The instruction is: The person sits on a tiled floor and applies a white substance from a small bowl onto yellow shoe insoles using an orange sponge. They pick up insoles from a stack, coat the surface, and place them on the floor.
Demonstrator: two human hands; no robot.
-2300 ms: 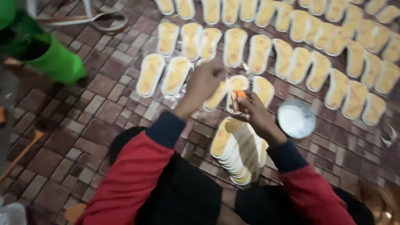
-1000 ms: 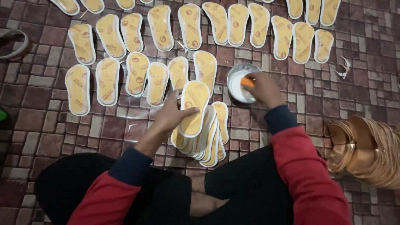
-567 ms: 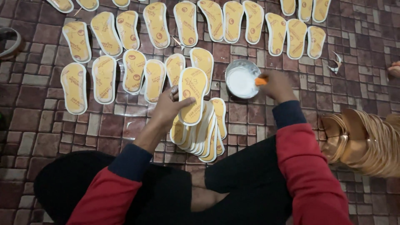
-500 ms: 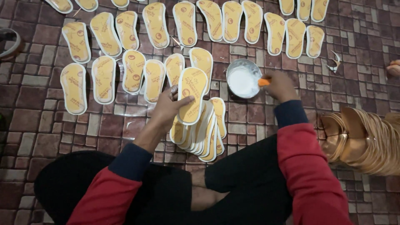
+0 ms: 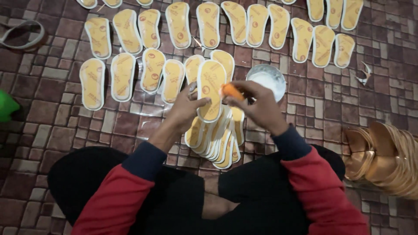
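Fingers of left hand [image 5: 185, 111] curled under top yellow insole [image 5: 211, 89] of stack [image 5: 217, 139]; right hand [image 5: 257, 106] pinching orange applicator [image 5: 232, 91], touching insole, near white bowl [image 5: 266, 78].

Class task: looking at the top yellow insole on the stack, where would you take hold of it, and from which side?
Grip the top yellow insole by its long left edge, mid-length, as the left hand does. It lies flat and thin, and the right hand with the orange applicator occupies its right side.

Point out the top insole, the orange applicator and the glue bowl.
top insole [image 5: 210, 89], head view, middle of its yellow face
orange applicator [image 5: 231, 91], head view, its exposed end
glue bowl [image 5: 266, 79], head view, white contents
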